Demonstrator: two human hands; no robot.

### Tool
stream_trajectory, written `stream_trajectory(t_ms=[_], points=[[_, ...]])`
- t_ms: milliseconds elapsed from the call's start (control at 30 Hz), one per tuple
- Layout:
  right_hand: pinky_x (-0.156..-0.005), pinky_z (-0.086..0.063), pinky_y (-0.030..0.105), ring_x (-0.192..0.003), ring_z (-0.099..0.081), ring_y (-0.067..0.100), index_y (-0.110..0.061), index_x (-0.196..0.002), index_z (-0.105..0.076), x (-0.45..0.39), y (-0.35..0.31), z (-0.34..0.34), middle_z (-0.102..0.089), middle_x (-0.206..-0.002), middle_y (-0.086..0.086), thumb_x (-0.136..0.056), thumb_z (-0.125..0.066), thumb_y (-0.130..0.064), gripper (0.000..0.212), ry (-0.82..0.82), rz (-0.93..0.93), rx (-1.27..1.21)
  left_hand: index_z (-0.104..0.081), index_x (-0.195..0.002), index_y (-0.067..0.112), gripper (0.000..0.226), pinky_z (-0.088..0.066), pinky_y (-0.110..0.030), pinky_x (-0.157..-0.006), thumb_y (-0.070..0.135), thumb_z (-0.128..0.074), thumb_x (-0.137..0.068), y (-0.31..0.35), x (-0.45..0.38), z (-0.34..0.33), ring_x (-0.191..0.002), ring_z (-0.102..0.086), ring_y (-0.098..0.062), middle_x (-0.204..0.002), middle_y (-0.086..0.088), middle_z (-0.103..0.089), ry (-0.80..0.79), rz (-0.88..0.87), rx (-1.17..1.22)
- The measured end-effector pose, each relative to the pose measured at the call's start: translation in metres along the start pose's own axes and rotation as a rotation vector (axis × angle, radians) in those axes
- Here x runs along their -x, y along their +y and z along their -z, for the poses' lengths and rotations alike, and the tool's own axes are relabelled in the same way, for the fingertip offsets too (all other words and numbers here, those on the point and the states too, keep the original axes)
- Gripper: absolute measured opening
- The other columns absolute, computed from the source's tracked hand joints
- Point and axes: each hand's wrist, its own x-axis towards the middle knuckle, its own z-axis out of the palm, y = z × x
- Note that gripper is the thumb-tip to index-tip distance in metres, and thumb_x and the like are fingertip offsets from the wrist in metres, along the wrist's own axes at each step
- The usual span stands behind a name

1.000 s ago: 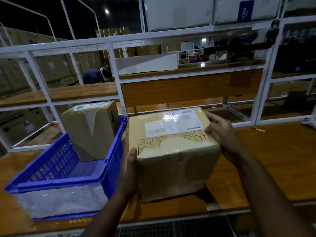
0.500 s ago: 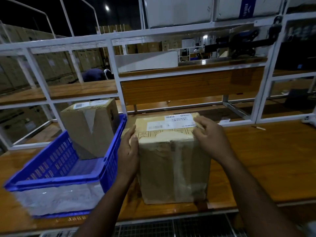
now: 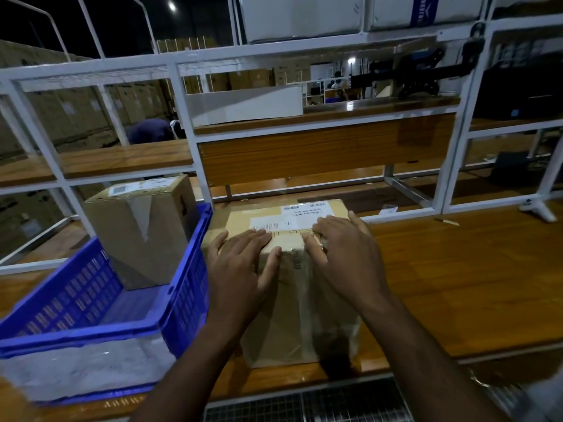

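Taped carton (image 3: 292, 315): stands upright on the desk (image 3: 457, 284) near its front edge, straight ahead of you. Its left side is just beside the right wall of the blue crate (image 3: 189, 284); whether the two touch cannot be told.
Carton surface: brown cardboard, with clear tape running down the front face and over the top edge, wrinkled at the lower corners.
Shipping label (image 3: 286, 220): white, with barcodes, flat on the carton's top toward the far side. The print is too small to read.
Your left hand (image 3: 240, 269): open, with fingers straight and spread, lying on the top at the front left corner. The thumb stretches along the front top edge.
Your right hand (image 3: 344, 254): open as well, palm down on the right part of the top, fingertips pointing left just below the label.
Grip: neither hand curls round the carton — both simply rest on it, with a narrow gap between them over the tape seam.
Blue crate: on the desk to your left, with slatted walls. Whitish crinkled plastic (image 3: 85, 370) shows at its near wall.
Second carton (image 3: 143, 229): stands inside the crate at its far end, taller than the rim, with a label on top and a tape strip down the front.
White frame (image 3: 189, 132): a metal rack behind the desk, carrying wooden shelves.
Background: a person in dark blue (image 3: 149, 132) — bent over behind the rack, left of centre.
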Motion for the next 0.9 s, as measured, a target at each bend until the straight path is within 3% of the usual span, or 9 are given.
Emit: stream_trajectory(t_ms=[133, 267, 400, 533, 600, 733, 800, 900], points=[[-0.116, -0.027, 0.035, -0.106, -0.062, 0.009, -0.021, -0.112, -0.070, -0.003, -0.001, -0.001, -0.071, -0.112, -0.004, -0.100, -0.047, -0.040, 0.033, -0.012, -0.031, 0.001, -0.065, -0.130, 0.025, 0.046, -0.029, -0.038, -0.116, 0.053, -0.043, -0.101, 0.000, 0.000, -0.001, -0.130, -0.054, -0.007, -0.133, 0.007, -0.066, 0.004, -0.013, -0.011], [-0.120, -0.019, 0.042, -0.124, -0.056, 0.012, -0.023, -0.127, -0.066, 0.003, -0.004, -0.006, -0.067, -0.129, -0.003, -0.099, -0.035, -0.052, 0.050, 0.004, 0.016, 0.011, -0.060, -0.137, 0.026, 0.047, -0.029, -0.037, -0.114, 0.053, -0.042, -0.103, -0.005, 0.003, -0.001, -0.132, -0.051, -0.009, -0.138, 0.007, -0.062, -0.003, -0.049, -0.026], [-0.120, -0.020, 0.042, -0.121, -0.059, 0.011, -0.023, -0.116, -0.072, 0.005, 0.000, -0.009, -0.070, -0.122, -0.004, -0.097, -0.033, -0.053, 0.054, 0.039, 0.016, 0.019, -0.064, -0.133, 0.028, 0.044, -0.020, -0.027, -0.114, 0.054, -0.046, -0.101, -0.005, 0.003, -0.002, -0.132, -0.050, -0.005, -0.136, 0.010, -0.063, -0.004, -0.037, -0.018], [-0.117, -0.023, 0.041, -0.115, -0.062, 0.011, -0.023, -0.110, -0.075, 0.000, -0.002, -0.010, -0.073, -0.116, -0.004, -0.097, -0.042, -0.048, 0.043, 0.082, -0.005, 0.018, -0.064, -0.132, 0.025, 0.046, -0.020, -0.034, -0.119, 0.054, -0.046, -0.101, -0.005, 0.001, -0.004, -0.135, -0.048, -0.008, -0.137, 0.007, -0.063, 0.018, -0.046, 0.023], [-0.119, -0.022, 0.042, -0.121, -0.059, 0.012, -0.023, -0.116, -0.072, 0.003, -0.001, -0.012, -0.071, -0.121, -0.004, -0.098, -0.038, -0.053, 0.049, 0.071, -0.004, 0.032, -0.055, -0.142, 0.022, 0.051, -0.018, -0.041, -0.124, 0.050, -0.050, -0.100, -0.010, 0.008, -0.007, -0.147, -0.034, -0.010, -0.151, 0.004, -0.051, 0.042, -0.034, 0.096], [-0.118, -0.022, 0.041, -0.132, -0.051, 0.015, -0.019, -0.131, -0.063, 0.010, 0.011, -0.011, -0.062, -0.137, 0.000, -0.091, -0.032, -0.075, 0.076, 0.016, 0.010, 0.096, -0.013, -0.162, 0.021, 0.080, -0.017, -0.038, -0.124, 0.044, -0.055, -0.097, -0.022, 0.046, -0.017, -0.156, -0.011, -0.015, -0.170, 0.004, -0.010, 0.119, 0.150, 0.280], [-0.117, -0.024, 0.041, -0.132, -0.051, 0.016, -0.018, -0.132, -0.062, 0.010, 0.016, -0.008, -0.061, -0.137, 0.001, -0.087, -0.034, -0.081, 0.083, 0.020, 0.004, 0.116, -0.008, -0.162, 0.025, 0.081, -0.019, -0.040, -0.122, 0.053, -0.048, -0.097, -0.031, 0.066, -0.023, -0.156, -0.009, -0.012, -0.170, 0.008, -0.006, 0.154, 0.315, 0.329], [-0.116, -0.029, 0.044, -0.129, -0.053, 0.017, -0.017, -0.131, -0.062, 0.008, 0.025, -0.002, -0.063, -0.135, 0.002, -0.085, -0.034, -0.084, 0.086, 0.053, -0.050, 0.112, -0.011, -0.160, 0.034, 0.081, -0.025, -0.041, -0.120, 0.071, -0.037, -0.092, -0.035, 0.087, -0.034, -0.153, -0.020, -0.013, -0.167, 0.008, -0.016, 0.115, 0.546, 0.409]])
